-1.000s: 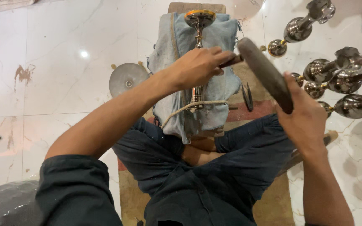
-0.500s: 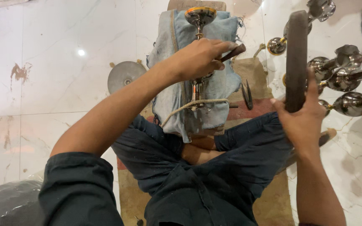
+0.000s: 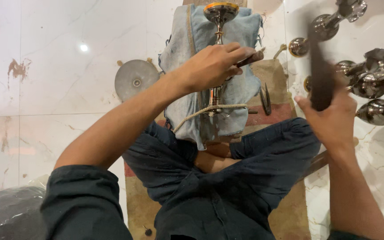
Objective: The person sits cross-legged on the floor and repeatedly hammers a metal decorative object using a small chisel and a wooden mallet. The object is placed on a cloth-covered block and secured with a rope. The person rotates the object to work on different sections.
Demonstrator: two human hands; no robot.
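A shiny metal stemmed piece (image 3: 219, 26) lies lengthwise on a pale blue cloth (image 3: 245, 31) between my knees, tied down with a rope (image 3: 210, 110). My left hand (image 3: 212, 66) rests over the stem and grips a small tool with a dark handle (image 3: 252, 58). My right hand (image 3: 332, 120) is raised at the right, shut on a dark flat striker (image 3: 320, 73) that points away from me and is blurred by motion.
Several polished metal stemmed pieces (image 3: 372, 84) lie on the white marble floor at the right. A round metal disc (image 3: 135, 79) sits left of the cloth. Small metal pincers (image 3: 265, 98) rest on the brown mat (image 3: 274, 75). A dark plastic bag (image 3: 10, 213) is at lower left.
My right hand has swung the dark striker from a slant across the work to upright and further right. My left hand stays on the stem with its tool.
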